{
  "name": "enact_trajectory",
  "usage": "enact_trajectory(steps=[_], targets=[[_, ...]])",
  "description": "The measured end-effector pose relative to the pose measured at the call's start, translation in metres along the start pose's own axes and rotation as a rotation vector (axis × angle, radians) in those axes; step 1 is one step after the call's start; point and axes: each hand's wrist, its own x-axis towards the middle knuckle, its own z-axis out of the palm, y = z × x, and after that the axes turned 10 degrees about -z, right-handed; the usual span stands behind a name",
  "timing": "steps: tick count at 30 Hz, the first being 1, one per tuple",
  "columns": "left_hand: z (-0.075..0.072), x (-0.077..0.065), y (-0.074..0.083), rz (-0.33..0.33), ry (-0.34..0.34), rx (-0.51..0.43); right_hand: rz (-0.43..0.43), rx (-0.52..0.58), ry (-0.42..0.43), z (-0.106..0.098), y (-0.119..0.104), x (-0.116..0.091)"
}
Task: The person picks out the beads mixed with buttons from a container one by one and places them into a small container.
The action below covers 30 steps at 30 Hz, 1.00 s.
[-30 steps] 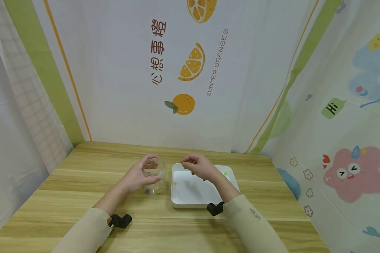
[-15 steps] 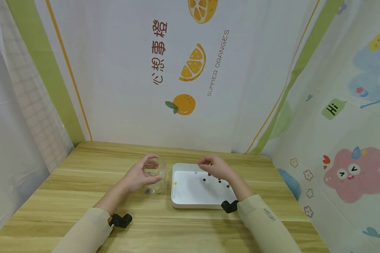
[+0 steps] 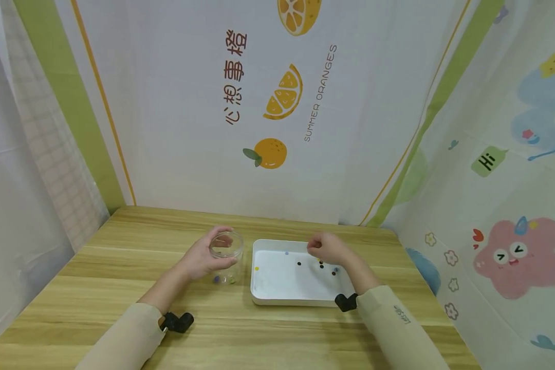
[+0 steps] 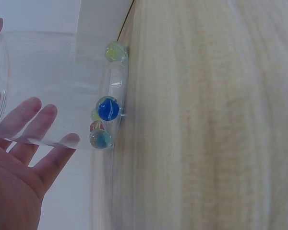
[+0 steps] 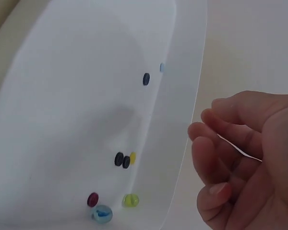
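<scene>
My left hand (image 3: 205, 257) grips a clear jar (image 3: 233, 268) near its open rim. In the left wrist view, several glass marbles (image 4: 107, 109) lie at the jar's bottom, one deep blue. To its right stands a shallow white tray (image 3: 277, 285). My right hand (image 3: 328, 249) hovers over the tray's back right side, fingers loosely curled, with nothing visible between them. In the right wrist view, a clear marble with a blue swirl (image 5: 102, 214) and a yellow-green marble (image 5: 131, 200) lie in the tray. Small button-like discs (image 5: 119, 159), dark, yellow, light blue and dark red, are scattered there too.
Jar and tray stand on a wood-grain table (image 3: 240, 339). A white cloth printed with oranges (image 3: 185, 128) hangs behind the table's back edge. Another cloth with cartoon figures (image 3: 467, 205) hangs at the right.
My right hand has moved right across the tray, from near its back left corner to its back right side, uncovering more discs. The left hand and jar stay in place.
</scene>
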Motion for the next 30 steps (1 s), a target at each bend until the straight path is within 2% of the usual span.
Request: enact_trajectory(steps=[8,17,23,30], targets=[[0.0,-0.001,0.0,-0.01,-0.002,-0.002,0.098,-0.103,-0.071,0.0,0.007,-0.007],[-0.001,0.0,-0.001,-0.005,0.002,0.003,0.147,-0.266,-0.144,-0.003,0.011,-0.013],[-0.001,0.0,-0.001,-0.002,-0.001,0.0,0.156,-0.428,-0.205,-0.001,0.005,-0.018],[0.0,-0.001,0.001,-0.005,0.0,-0.01,0.18,-0.481,-0.216,0.002,0.0,-0.019]])
